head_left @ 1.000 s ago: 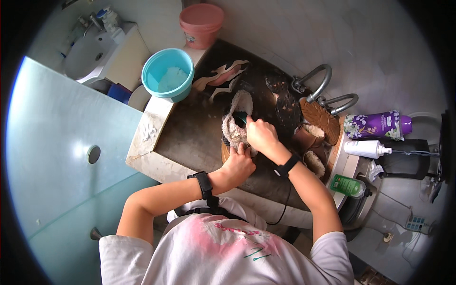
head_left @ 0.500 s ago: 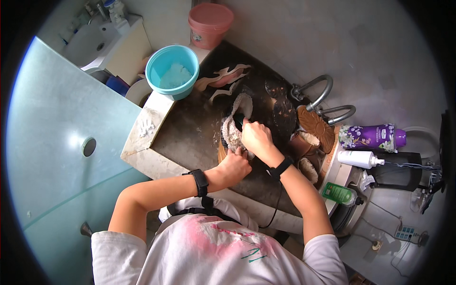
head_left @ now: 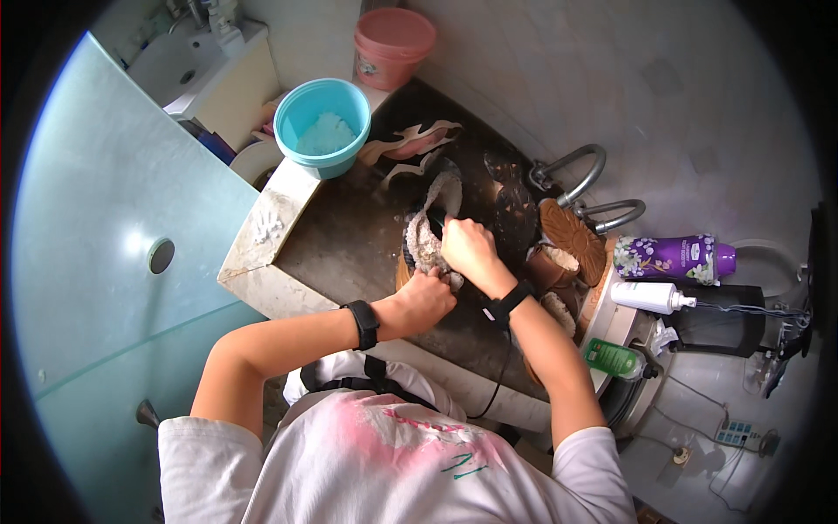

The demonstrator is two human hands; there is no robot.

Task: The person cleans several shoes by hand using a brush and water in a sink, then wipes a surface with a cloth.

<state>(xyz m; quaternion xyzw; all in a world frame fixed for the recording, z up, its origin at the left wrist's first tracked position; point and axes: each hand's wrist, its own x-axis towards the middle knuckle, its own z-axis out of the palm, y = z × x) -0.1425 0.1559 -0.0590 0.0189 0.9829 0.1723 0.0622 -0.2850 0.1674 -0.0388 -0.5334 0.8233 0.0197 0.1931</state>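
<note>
A fleecy, cream-coloured lining lies in a ragged strip on the dark slab, with a tan and black edge, perhaps a shoe's, beside it. My left hand has its fingers bent and pressed on the near end of this lining. Just above and to the right, my right hand is curled closed against the lining's right side. Whatever it grips is hidden by the fingers. To its right lie brown fleece-lined shoes, one patterned brown sole turned up.
Cut pieces and a dark sole lie farther back. A turquoise bucket with white contents and a lidded pink bucket stand behind. Metal pipes, a purple bottle, a white bottle and a green bottle are right.
The whole view has shifted slightly. Both hands stay at the fleecy lining in nearly the same pose; the right forearm has swung a little.
</note>
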